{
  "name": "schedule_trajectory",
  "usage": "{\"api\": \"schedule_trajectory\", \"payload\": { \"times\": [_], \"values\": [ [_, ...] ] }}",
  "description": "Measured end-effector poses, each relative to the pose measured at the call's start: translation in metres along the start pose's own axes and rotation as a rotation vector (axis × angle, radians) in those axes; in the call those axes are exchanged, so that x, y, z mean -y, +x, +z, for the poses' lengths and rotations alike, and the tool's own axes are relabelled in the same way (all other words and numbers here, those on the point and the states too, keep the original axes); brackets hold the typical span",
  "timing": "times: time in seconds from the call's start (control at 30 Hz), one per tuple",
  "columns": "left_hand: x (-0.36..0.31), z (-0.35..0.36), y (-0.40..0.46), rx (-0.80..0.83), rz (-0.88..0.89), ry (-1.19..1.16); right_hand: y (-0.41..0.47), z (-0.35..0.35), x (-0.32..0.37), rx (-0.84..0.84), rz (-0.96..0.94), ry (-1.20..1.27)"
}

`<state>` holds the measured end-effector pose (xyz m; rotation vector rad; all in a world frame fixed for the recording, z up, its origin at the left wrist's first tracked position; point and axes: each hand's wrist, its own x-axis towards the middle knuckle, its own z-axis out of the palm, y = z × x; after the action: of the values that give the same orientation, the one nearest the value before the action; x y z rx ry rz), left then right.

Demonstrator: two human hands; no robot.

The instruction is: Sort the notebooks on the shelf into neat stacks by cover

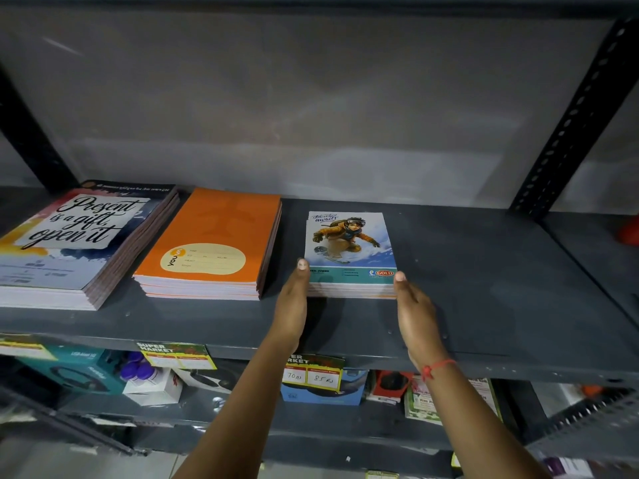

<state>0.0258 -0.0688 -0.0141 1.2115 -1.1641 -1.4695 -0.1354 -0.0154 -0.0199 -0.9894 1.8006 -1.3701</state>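
Observation:
Three stacks of notebooks lie on the dark grey shelf (pixel 484 288). At the left is a stack with a lettered "Present is a gift" cover (pixel 69 236). Beside it sits an orange stack (pixel 214 243). Right of that is a small stack with a snowboarder cover (pixel 350 247). My left hand (pixel 294 295) presses flat against this small stack's left side, thumb on its top edge. My right hand (pixel 415 305) presses against its right side, thumb at the front corner. The stack rests on the shelf between both palms.
A perforated black upright (pixel 570 115) stands at the back right, and another at the far left. Price tags (pixel 313 373) hang from the shelf's front edge. The shelf below holds boxes and small bottles (pixel 135 368). A red object (pixel 629 233) shows at the right edge.

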Motion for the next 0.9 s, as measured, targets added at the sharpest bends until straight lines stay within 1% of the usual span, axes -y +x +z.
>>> {"api": "schedule_trajectory", "payload": {
  "times": [0.1,0.2,0.3,0.37,0.67,0.9],
  "values": [
    [-0.003,-0.003,-0.002,0.029,0.007,0.051,0.002,0.0,-0.004,0.049,-0.02,0.006],
    [-0.008,-0.013,-0.002,0.108,0.033,0.045,0.001,-0.002,-0.004,0.064,-0.048,-0.03],
    [-0.008,-0.021,0.001,0.166,0.056,0.194,-0.001,-0.003,-0.004,0.048,-0.083,-0.098],
    [-0.008,-0.022,0.001,0.148,0.083,0.259,-0.001,-0.002,-0.003,0.035,-0.085,-0.137],
    [0.0,-0.019,0.006,0.066,0.153,0.362,-0.006,0.002,0.005,-0.03,-0.116,-0.264],
    [0.009,-0.019,0.011,0.074,0.173,0.301,-0.002,0.001,-0.001,-0.025,-0.132,-0.283]
  ]
}}
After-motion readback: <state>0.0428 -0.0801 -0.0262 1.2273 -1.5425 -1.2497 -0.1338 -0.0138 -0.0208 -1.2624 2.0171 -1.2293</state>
